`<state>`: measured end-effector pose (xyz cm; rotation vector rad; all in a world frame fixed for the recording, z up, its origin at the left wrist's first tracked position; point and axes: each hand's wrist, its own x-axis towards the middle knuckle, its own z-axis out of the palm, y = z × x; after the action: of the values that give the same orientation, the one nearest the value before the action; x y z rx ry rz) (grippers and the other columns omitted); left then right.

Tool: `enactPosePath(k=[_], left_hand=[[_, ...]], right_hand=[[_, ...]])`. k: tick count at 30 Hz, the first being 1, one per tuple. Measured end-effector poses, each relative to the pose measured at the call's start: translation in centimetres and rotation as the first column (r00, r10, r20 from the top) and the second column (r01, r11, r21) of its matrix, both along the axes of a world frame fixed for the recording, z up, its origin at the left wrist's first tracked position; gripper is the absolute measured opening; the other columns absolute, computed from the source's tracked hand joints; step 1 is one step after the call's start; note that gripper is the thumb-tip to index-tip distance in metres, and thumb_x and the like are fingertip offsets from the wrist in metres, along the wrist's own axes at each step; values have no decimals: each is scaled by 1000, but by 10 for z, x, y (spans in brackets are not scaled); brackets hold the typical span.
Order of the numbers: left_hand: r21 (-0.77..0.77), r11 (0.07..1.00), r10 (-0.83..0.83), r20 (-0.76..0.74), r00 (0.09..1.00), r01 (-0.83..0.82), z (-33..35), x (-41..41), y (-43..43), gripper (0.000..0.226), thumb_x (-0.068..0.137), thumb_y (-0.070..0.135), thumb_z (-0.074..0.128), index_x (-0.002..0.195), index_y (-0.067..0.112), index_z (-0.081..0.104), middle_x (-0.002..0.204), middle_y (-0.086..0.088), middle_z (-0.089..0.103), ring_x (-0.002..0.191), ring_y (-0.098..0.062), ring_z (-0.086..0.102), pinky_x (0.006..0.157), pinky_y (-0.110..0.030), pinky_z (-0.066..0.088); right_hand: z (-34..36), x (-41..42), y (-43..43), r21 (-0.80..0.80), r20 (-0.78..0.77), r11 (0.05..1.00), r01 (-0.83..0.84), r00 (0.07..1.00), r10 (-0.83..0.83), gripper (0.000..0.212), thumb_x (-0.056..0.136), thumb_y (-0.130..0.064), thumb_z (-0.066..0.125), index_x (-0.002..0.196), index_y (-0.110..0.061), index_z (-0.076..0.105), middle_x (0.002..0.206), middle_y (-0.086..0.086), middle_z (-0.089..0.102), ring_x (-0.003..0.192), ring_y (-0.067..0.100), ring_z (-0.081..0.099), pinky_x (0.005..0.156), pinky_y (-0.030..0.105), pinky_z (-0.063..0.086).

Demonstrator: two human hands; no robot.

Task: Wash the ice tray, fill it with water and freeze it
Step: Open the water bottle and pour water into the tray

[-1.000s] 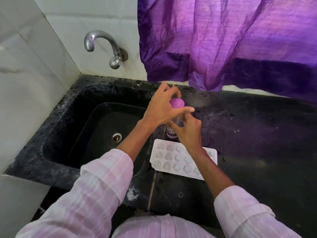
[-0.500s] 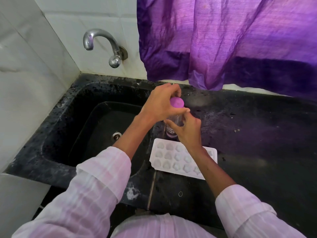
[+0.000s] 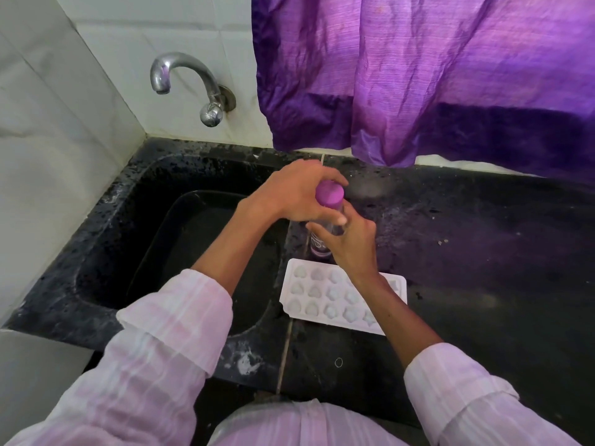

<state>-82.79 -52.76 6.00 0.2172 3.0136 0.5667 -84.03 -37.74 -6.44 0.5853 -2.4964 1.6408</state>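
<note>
Right of the black stone sink (image 3: 106, 226), on the dark speckled counter (image 3: 483, 252), the white plastic ice tray (image 3: 325, 294) lies flat with its moulded cups facing up, partly under the right forearm. Neither hand touches it. The left hand (image 3: 289, 194) curls over the round purple cap (image 3: 329, 194) of a clear bottle (image 3: 318, 247), and the right hand (image 3: 351, 246) wraps the bottle's body just behind the tray. The tray looks light, thin and a little flexible, and probably turns slick once wet. Gripping both short rims seems safest, and it must be kept level once filled.
</note>
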Motion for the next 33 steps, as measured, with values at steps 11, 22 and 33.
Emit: enactPosePath(k=[11, 22, 33], left_hand=[[261, 952, 235, -281, 930, -162, 4, 2, 7, 35, 72, 43, 81, 95, 19, 71, 86, 6, 64, 76, -10, 56, 72, -27, 49], [755, 579, 447, 21, 894, -307, -48, 5, -27, 45, 79, 23, 83, 119, 22, 64, 110, -1, 69, 99, -16, 69, 92, -29, 56], [740, 434, 638, 151, 755, -515, -133, 8, -14, 50, 70, 14, 89, 115, 13, 67, 107, 2, 71, 97, -9, 66, 85, -19, 54]], right_hand=[[-2, 0, 0, 28, 7, 1000, 8, 1000, -8, 57, 73, -44, 85, 118, -15, 66, 89, -13, 72, 71, -9, 63, 67, 3, 45], [-1, -3, -1, -16, 107, 999, -34, 994, 36, 67, 71, -52, 83, 126, -25, 58, 112, -13, 71, 97, -3, 67, 85, 16, 55], [-1, -17, 14, -86, 158, 991, -99, 981, 112, 69, 63, -56, 87, 120, -26, 61, 103, -16, 74, 93, 1, 71, 83, 34, 61]])
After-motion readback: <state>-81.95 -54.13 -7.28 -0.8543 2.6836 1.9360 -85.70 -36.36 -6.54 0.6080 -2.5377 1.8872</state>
